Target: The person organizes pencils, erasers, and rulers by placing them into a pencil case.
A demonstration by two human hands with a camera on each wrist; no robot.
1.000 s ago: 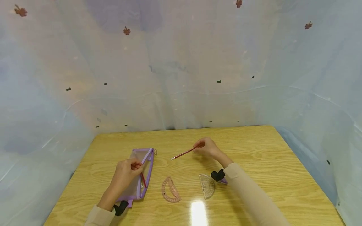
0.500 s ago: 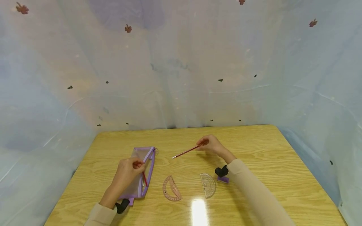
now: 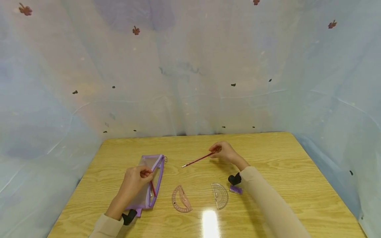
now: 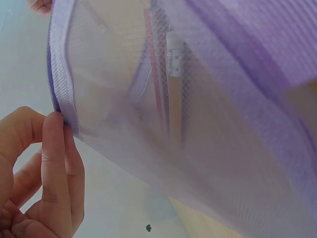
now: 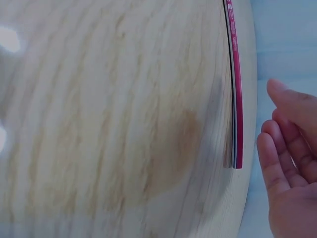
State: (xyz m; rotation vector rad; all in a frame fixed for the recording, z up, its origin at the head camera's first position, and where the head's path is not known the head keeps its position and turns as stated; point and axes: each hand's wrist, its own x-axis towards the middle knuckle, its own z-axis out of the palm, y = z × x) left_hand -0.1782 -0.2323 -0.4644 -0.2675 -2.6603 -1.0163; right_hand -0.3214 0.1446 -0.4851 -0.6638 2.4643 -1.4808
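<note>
My left hand (image 3: 135, 178) pinches the opening edge of a purple-trimmed mesh pencil pouch (image 3: 143, 162); the left wrist view has the fingertips (image 4: 53, 121) right at its zip edge. Through the mesh a pencil (image 4: 174, 84) with a white eraser end shows, beside a thin red strip (image 4: 153, 69). A red pencil (image 3: 196, 161) lies slantwise on the table to the pouch's right. At its right end is my right hand (image 3: 224, 152); the right wrist view shows a gap between the pencil (image 5: 237, 99) and the loosely bent fingers (image 5: 270, 153).
On the wooden table (image 3: 268, 158), a pink protractor (image 3: 175, 203) and a clear protractor (image 3: 221, 196) lie in front of the hands. A small purple block (image 3: 235, 189) sits by the right wrist's black camera (image 3: 234, 179). Patterned cloth (image 3: 190, 66) hangs around the table.
My right hand has shifted slightly right, leaving more of the red pencil visible. The small purple block shows more fully beside the right wrist. My left hand keeps its hold on the pouch.
</note>
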